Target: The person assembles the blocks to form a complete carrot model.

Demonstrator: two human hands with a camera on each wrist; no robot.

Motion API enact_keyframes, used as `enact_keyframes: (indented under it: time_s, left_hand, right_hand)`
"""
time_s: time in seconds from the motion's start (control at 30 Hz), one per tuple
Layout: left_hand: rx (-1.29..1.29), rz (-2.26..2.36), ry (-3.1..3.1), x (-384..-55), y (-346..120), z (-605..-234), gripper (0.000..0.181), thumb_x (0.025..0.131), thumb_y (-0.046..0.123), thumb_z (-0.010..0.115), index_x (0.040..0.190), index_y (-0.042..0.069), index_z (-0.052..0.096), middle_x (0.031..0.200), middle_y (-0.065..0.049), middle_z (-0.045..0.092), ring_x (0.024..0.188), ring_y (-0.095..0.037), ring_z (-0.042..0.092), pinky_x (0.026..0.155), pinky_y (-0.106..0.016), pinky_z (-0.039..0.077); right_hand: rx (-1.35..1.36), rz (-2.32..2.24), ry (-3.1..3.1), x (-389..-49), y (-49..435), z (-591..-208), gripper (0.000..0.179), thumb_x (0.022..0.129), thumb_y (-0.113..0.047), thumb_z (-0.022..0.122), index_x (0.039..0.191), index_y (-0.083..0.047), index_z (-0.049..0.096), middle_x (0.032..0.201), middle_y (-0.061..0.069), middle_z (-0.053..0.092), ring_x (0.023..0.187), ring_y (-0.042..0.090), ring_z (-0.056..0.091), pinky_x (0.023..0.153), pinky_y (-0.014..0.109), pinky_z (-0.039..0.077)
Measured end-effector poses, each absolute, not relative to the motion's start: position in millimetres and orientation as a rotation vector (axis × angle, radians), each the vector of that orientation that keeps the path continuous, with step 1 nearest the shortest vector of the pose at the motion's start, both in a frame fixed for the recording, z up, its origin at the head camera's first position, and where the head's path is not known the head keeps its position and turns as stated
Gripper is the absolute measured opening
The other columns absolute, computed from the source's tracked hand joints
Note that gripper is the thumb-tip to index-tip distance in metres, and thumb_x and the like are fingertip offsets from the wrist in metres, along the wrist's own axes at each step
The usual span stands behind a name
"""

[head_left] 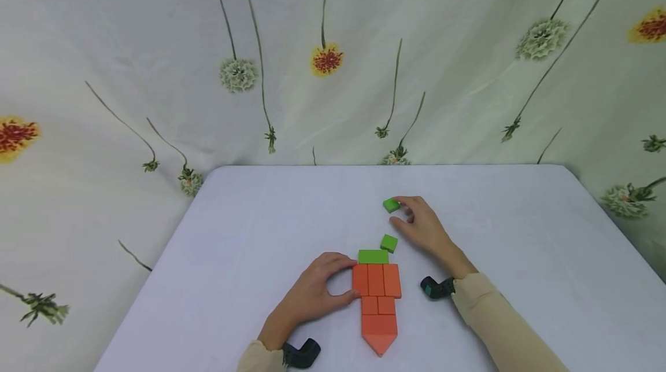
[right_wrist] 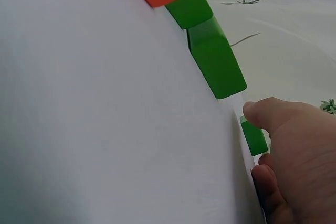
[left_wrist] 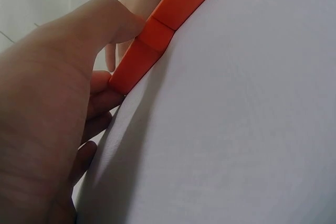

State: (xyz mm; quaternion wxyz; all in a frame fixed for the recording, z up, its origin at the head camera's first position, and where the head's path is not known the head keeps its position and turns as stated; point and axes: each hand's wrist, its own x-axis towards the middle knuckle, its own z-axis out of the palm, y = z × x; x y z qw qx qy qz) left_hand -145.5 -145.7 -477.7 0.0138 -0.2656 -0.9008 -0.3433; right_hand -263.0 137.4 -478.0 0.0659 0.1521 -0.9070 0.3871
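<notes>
On the white table lie flat orange blocks (head_left: pixel 376 280) set edge to edge, ending in a triangular orange block (head_left: pixel 380 343) whose tip points toward me. A green rectangular block (head_left: pixel 373 257) adjoins their far edge. My left hand (head_left: pixel 312 291) holds the leftmost orange block (head_left: pixel 360 280) by its left side, index finger at the far corner and thumb at the near one. Farther out, my right hand (head_left: pixel 424 227) reaches to a small green block (head_left: pixel 391 205); the index fingertip is at its right edge, and the thumb stands apart from it.
Between the right hand and the green rectangle lies another small green block (head_left: pixel 388 243), turned at an angle. Black wrist devices (head_left: pixel 303 353) sit on both wrists. A flower-printed cloth (head_left: pixel 354 111) hangs behind the table's far edge.
</notes>
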Motion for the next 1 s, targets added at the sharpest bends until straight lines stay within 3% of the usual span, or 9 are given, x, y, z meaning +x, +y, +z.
enact_keyframes:
  time_s: [0.27, 0.47, 0.7, 1.0]
  left_hand:
    - [-0.828, -1.079, -2.798, -144.9, -146.5, -476.5, 0.052, 0.087, 0.039, 0.083, 0.133, 0.021, 0.068, 0.131, 0.008, 0.064, 0.128, -0.011, 0.056, 0.11, -0.037, 0.05]
    - [-0.814, -1.072, -2.809, -144.5, -146.2, -476.1, 0.052, 0.087, 0.041, 0.082, 0.133, 0.021, 0.068, 0.132, 0.009, 0.063, 0.128, -0.011, 0.057, 0.11, -0.038, 0.05]
    - [-0.8, -1.059, -2.825, -144.1, -145.9, -475.7, 0.053, 0.087, 0.041, 0.082, 0.134, 0.021, 0.067, 0.132, 0.008, 0.063, 0.128, -0.012, 0.057, 0.11, -0.038, 0.05]
    - [-0.788, -1.057, -2.843, -144.2, -144.7, -476.0, 0.053, 0.088, 0.043, 0.081, 0.134, 0.022, 0.067, 0.132, 0.009, 0.063, 0.128, -0.012, 0.057, 0.111, -0.039, 0.05]
  right_hand:
    - [0.426, 1.132, -2.713, -266.5, 130.4, -475.9, 0.038, 0.094, -0.024, 0.075, 0.126, -0.006, 0.069, 0.112, 0.015, 0.068, 0.093, 0.027, 0.06, 0.08, 0.039, 0.05]
    - [0.327, 1.161, -2.679, -266.3, 127.1, -475.7, 0.028, 0.093, -0.02, 0.076, 0.116, -0.005, 0.072, 0.111, 0.014, 0.072, 0.094, 0.027, 0.063, 0.082, 0.04, 0.053]
    - [0.197, 1.163, -2.76, -268.0, 118.1, -472.8, 0.039, 0.09, -0.035, 0.079, 0.116, -0.008, 0.07, 0.114, 0.012, 0.071, 0.101, 0.028, 0.061, 0.084, 0.042, 0.051]
    - [0.201, 1.191, -2.703, -266.4, 116.7, -478.3, 0.032, 0.09, -0.023, 0.077, 0.116, -0.006, 0.069, 0.106, 0.012, 0.071, 0.096, 0.027, 0.061, 0.081, 0.039, 0.05]
